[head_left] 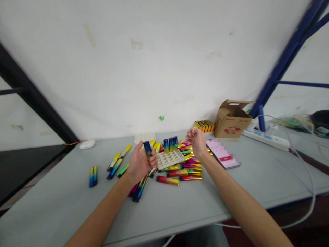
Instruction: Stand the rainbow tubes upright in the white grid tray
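My left hand [141,163] is closed round a lighter [147,149], dark blue at its upper end, held tilted above the table. My right hand [196,142] is raised to the right of a cream tray [169,160] with rows of holes; its fingers are loosely curled and slightly apart, with nothing visible in them. Three blue-and-yellow lighters [170,144] stand upright along the tray's far side. Under and around the tray lie several lighters [167,180] in red, yellow, green and pink. More lighters [140,188] lie beneath my left wrist.
Two blue-and-yellow lighters [93,176] lie at the left. A second pale tray [144,138] is by the wall. Farther right are a block of orange upright pieces [204,126], an open cardboard box [232,122], a phone [223,154] and a power strip [267,139] with cables.
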Available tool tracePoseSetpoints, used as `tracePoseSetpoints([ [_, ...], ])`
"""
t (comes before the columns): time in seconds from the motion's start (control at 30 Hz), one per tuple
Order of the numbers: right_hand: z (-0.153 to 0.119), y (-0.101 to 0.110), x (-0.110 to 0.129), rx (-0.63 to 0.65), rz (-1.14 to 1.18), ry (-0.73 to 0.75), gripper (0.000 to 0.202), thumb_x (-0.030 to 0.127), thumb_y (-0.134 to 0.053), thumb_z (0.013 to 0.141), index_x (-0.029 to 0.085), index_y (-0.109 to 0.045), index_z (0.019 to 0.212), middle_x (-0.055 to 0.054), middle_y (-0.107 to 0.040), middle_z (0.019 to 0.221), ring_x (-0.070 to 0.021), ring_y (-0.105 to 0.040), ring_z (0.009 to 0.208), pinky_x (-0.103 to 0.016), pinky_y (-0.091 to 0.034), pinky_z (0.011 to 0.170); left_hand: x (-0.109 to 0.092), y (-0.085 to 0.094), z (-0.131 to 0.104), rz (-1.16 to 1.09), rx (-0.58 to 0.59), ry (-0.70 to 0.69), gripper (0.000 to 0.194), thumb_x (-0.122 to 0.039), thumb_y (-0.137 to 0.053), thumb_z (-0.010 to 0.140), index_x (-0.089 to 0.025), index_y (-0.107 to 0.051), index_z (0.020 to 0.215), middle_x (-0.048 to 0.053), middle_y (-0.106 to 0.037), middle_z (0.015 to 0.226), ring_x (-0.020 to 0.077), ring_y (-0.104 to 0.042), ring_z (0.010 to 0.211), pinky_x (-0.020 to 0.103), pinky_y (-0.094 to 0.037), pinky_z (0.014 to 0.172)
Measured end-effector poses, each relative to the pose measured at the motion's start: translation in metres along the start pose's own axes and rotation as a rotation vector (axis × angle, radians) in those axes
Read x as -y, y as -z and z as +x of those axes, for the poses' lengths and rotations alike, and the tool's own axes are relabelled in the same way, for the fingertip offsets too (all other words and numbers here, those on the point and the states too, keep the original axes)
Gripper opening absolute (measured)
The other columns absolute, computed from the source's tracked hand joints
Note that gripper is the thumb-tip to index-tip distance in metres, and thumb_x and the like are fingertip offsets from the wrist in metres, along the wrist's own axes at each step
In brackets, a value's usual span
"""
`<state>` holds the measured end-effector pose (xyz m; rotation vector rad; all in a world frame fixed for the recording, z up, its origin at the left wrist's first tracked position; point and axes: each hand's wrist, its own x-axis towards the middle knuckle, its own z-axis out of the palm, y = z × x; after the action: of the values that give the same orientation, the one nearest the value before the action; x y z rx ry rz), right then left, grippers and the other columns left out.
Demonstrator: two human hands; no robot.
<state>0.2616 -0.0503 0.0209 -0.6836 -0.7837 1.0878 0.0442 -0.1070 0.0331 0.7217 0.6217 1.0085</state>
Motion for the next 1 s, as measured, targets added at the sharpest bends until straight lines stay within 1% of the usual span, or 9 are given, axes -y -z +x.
tracePoseSetpoints([
  [0.07,0.001,0.0,0.001,-0.01,0.002,0.014,0.02,0.028,-0.048,0.069,0.021,-0.035,0.055,0.007,-0.038,0.05,-0.0076,-0.043,0.043,-0.02,-0.035,0.043,0.0,0.0,0.0,-0.017,0.014,0.016,0.057,-0.055,-0.025,0.092,-0.015,-0.051,0.06,0.0,-0.039,0.054,0.0125,-0.04,0.047,0.025,-0.04,0.048],
  [0.17,0.003,0.001,0.001,-0.023,0.003,0.031,0.022,0.027,-0.046,0.068,0.021,-0.031,0.053,0.008,-0.032,0.048,-0.0071,-0.039,0.041,-0.02,-0.032,0.042,0.0,0.002,0.001,-0.051,-0.01,0.025,0.055,-0.053,-0.026,0.092,-0.017,-0.046,0.056,-0.001,-0.037,0.053,0.0125,-0.039,0.047,0.025,-0.04,0.047],
  [0.27,0.004,0.001,0.0,-0.035,-0.006,0.049,0.023,0.026,-0.043,0.07,0.022,-0.027,0.053,0.008,-0.029,0.048,-0.0077,-0.036,0.041,-0.02,-0.031,0.042,0.0,0.006,0.003,-0.079,-0.041,0.0,0.052,-0.05,-0.025,0.091,-0.018,-0.043,0.054,-0.002,-0.034,0.051,0.0122,-0.036,0.046,0.024,-0.038,0.045],
  [0.4,0.002,0.0,0.001,-0.058,-0.035,0.07,0.025,0.025,-0.044,0.07,0.022,-0.025,0.054,0.008,-0.026,0.048,-0.0079,-0.032,0.042,-0.02,-0.03,0.041,-0.001,0.011,0.005,-0.076,-0.036,-0.005,0.048,-0.049,-0.029,0.088,-0.018,-0.043,0.055,-0.003,-0.033,0.051,0.0112,-0.034,0.044,0.023,-0.035,0.042],
  [0.5,0.0,-0.001,0.003,-0.031,-0.023,0.059,0.022,0.029,-0.045,0.07,0.022,-0.03,0.056,0.008,-0.028,0.049,-0.0079,-0.034,0.042,-0.02,-0.03,0.041,-0.001,0.012,0.005,-0.047,-0.023,-0.007,0.044,-0.047,-0.033,0.087,-0.017,-0.044,0.056,-0.004,-0.032,0.052,0.0106,-0.034,0.044,0.022,-0.034,0.04],
  [0.6,-0.002,-0.001,0.005,0.015,-0.011,0.036,0.015,0.032,-0.045,0.071,0.022,-0.041,0.062,0.007,-0.038,0.053,-0.0082,-0.039,0.043,-0.02,-0.034,0.042,0.0,0.01,0.005,-0.008,-0.016,-0.008,0.041,-0.045,-0.035,0.086,-0.017,-0.045,0.057,-0.004,-0.03,0.051,0.01,-0.033,0.043,0.021,-0.034,0.04],
  [0.67,-0.003,-0.001,0.005,0.013,-0.027,0.018,0.013,0.032,-0.046,0.071,0.021,-0.045,0.065,0.005,-0.043,0.054,-0.0084,-0.041,0.044,-0.02,-0.034,0.041,0.001,0.009,0.004,0.007,-0.019,-0.007,0.041,-0.045,-0.036,0.085,-0.017,-0.044,0.057,-0.004,-0.03,0.051,0.0097,-0.033,0.042,0.021,-0.034,0.04],
  [0.87,-0.002,0.0,0.003,-0.004,-0.045,-0.01,0.015,0.032,-0.047,0.071,0.021,-0.042,0.062,0.005,-0.044,0.051,-0.0085,-0.041,0.043,-0.019,-0.035,0.042,0.003,0.01,0.005,0.038,-0.07,-0.008,0.038,-0.044,-0.039,0.083,-0.018,-0.041,0.056,-0.005,-0.03,0.051,0.0088,-0.032,0.041,0.019,-0.033,0.038],
  [1.0,-0.002,0.0,0.004,-0.001,-0.054,-0.043,0.015,0.032,-0.048,0.069,0.022,-0.042,0.06,0.005,-0.044,0.05,-0.0088,-0.041,0.043,-0.02,-0.035,0.042,0.003,0.012,0.007,0.063,-0.103,-0.065,0.035,-0.041,-0.038,0.082,-0.018,-0.04,0.056,-0.005,-0.029,0.05,0.0078,-0.029,0.04,0.017,-0.029,0.037],
])
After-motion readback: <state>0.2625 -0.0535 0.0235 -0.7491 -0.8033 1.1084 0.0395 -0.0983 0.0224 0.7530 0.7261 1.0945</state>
